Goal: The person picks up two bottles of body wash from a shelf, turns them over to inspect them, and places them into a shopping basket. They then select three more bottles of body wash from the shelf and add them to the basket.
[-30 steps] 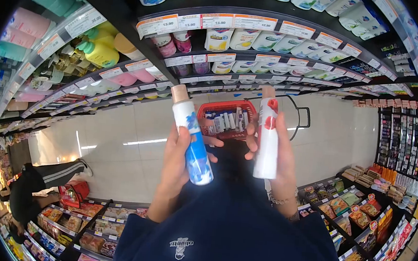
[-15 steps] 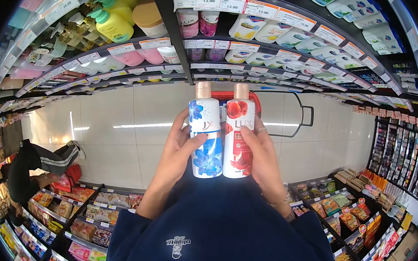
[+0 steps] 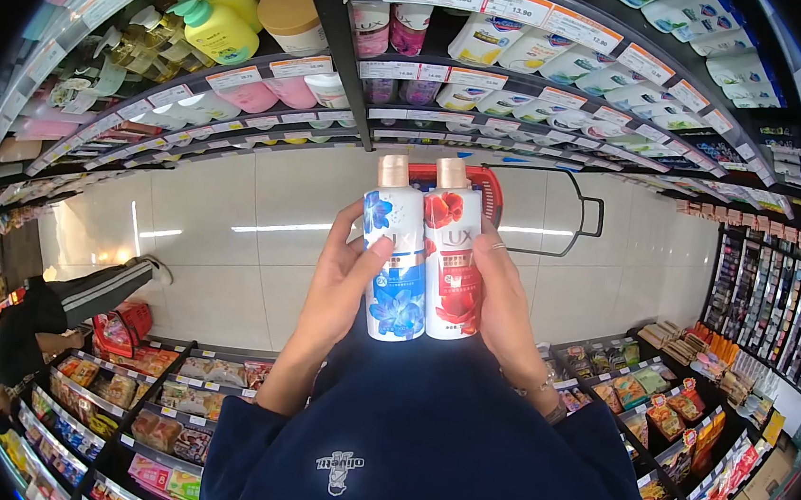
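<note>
Pale floor tiles [image 3: 231, 226] fill the middle of a shop aisle, and a red basket [image 3: 493, 190] with a black handle sits on them. Long shelves [image 3: 549, 73] full of bottles and price tags curve above the basket. Lower shelves [image 3: 663, 406] with snack packs stand below the basket and to its right. A dark blue top [image 3: 431, 443] fills the space well below the basket. Another person [image 3: 32, 323] in dark clothes bends low, far to the left of the basket.

Two hands are held up over the basket and hide most of it. The left hand [image 3: 346, 279] is wrapped around a blue bottle [image 3: 390, 259], with the thumb pressed on the front label and the fingers curled behind. The right hand [image 3: 501, 302] is wrapped around a red bottle [image 3: 454, 255] in the same way, and one finger wears a ring. A bracelet [image 3: 541, 388] shows at that wrist.

Both bottles are white with big flowers on them. They stand side by side and touch, with the blue one on the left. Their gold caps point up, just beside the basket's rim.
</note>
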The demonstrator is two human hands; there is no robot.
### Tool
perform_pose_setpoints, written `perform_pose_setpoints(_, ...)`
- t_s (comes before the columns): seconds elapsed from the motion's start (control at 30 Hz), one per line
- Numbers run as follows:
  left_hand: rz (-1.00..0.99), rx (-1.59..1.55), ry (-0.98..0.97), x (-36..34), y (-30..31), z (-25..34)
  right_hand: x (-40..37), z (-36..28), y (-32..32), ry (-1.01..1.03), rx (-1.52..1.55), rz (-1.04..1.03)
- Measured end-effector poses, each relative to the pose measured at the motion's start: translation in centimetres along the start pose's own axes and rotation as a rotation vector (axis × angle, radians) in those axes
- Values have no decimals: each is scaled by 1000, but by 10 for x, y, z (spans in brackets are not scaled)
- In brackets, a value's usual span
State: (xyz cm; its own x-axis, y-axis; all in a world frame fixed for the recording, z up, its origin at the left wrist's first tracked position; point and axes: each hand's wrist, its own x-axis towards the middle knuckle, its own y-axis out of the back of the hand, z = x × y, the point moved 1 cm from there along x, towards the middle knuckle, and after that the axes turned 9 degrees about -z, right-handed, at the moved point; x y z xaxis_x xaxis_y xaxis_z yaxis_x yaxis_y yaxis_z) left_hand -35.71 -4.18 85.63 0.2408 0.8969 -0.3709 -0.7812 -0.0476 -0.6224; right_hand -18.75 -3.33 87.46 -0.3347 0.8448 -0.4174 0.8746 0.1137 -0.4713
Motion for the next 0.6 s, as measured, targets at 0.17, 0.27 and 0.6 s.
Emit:
perform_pose_setpoints(0.17, 47, 223, 17, 19, 0, -29, 7, 14, 16, 106, -569, 63)
perform_pose_setpoints(0.27, 83, 178, 111, 33, 12, -56, 20, 41, 35, 208, -622, 9)
perform_pose_setpoints(0.6, 26, 89, 404, 81, 59, -181, 49, 148, 147, 108, -923, 14)
